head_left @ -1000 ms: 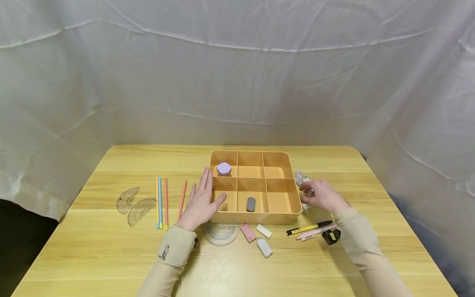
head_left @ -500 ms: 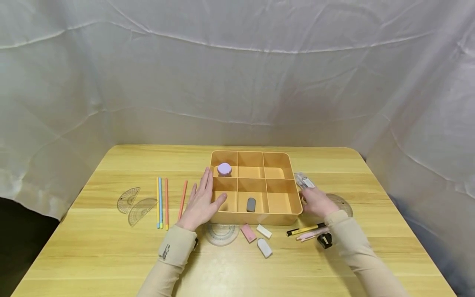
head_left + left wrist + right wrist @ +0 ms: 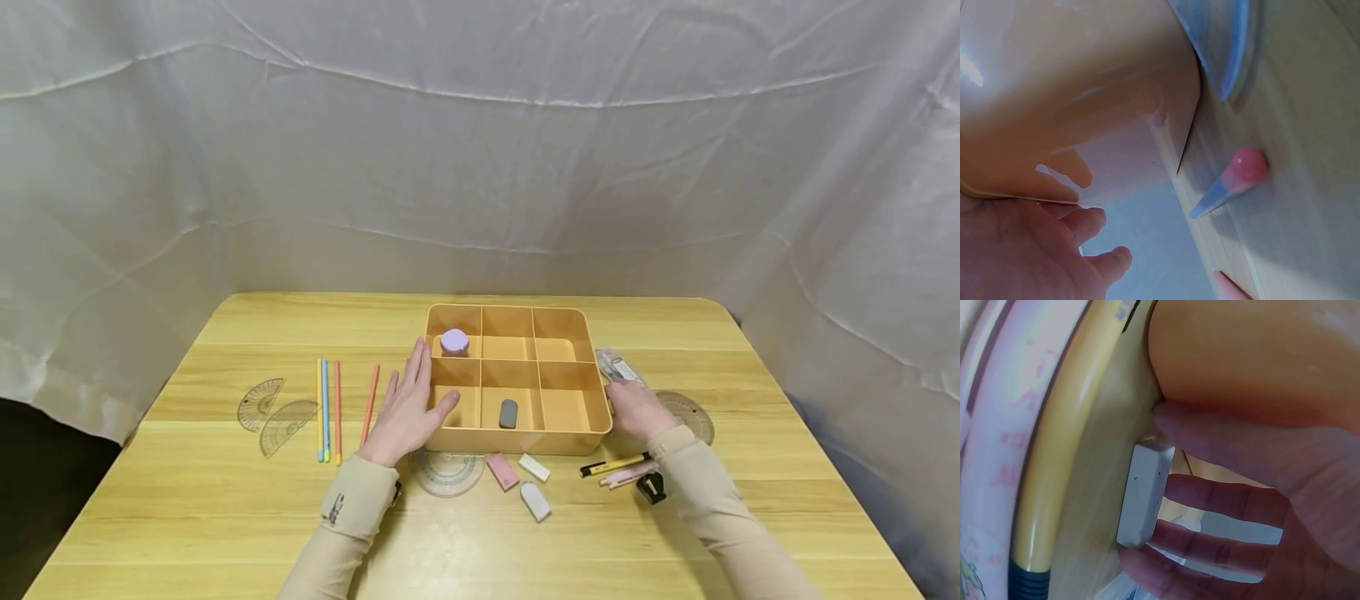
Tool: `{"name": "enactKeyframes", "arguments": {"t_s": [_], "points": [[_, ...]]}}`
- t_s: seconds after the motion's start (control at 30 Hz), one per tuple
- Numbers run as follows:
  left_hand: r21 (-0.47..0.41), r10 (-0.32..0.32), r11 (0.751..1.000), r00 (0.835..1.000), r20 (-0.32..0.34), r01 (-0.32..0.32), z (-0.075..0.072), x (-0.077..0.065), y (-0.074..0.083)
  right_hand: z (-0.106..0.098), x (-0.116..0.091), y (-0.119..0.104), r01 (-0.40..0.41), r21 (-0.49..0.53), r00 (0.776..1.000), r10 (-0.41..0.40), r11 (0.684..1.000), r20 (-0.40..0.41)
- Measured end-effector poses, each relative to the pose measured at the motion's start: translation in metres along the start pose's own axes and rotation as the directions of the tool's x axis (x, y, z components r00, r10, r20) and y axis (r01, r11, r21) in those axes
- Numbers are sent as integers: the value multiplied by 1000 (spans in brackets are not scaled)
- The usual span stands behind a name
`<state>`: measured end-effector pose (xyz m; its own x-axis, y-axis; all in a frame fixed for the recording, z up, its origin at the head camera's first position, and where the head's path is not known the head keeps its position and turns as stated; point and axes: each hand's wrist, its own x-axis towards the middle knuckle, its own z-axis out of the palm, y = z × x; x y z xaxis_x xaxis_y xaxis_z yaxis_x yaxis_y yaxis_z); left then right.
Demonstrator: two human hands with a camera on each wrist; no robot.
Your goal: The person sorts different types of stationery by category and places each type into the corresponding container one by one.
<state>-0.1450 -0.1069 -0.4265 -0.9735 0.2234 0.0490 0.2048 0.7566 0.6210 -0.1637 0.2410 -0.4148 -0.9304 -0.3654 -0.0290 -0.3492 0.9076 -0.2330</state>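
My left hand rests along the left wall of an orange six-compartment box, fingers extended and thumb over the rim. Low beside the box's right wall is my right hand. In the right wrist view its thumb lies at the box wall, apart from the spread fingers. A white eraser sits at those fingertips, on the table. A lilac round object lies in the box's back left compartment, and a grey eraser in the front middle one. Beyond the right hand lies a clear packet.
Yellow and pink pens and a black sharpener lie near the right forearm. Before the box are a protractor, a pink eraser and two white ones. Pencils and protractors lie left, another protractor right.
My right hand has come down and slightly nearer along the box's right wall, uncovering the protractor beyond it. The sharpener has shifted a little left. My left hand has stayed in place.
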Motion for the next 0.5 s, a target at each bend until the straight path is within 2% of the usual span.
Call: {"name": "enactKeyframes", "arguments": {"t_s": [0.17, 0.5], "points": [[-15, -5, 1000, 1000, 0, 5, 0, 0, -1, 0, 0, 0, -12, 11, 1000, 12, 1000, -11], [-9, -9, 1000, 1000, 11, 9, -1, 0, 0, -3, 0, -2, -62, 45, 998, 60, 997, 37]]}}
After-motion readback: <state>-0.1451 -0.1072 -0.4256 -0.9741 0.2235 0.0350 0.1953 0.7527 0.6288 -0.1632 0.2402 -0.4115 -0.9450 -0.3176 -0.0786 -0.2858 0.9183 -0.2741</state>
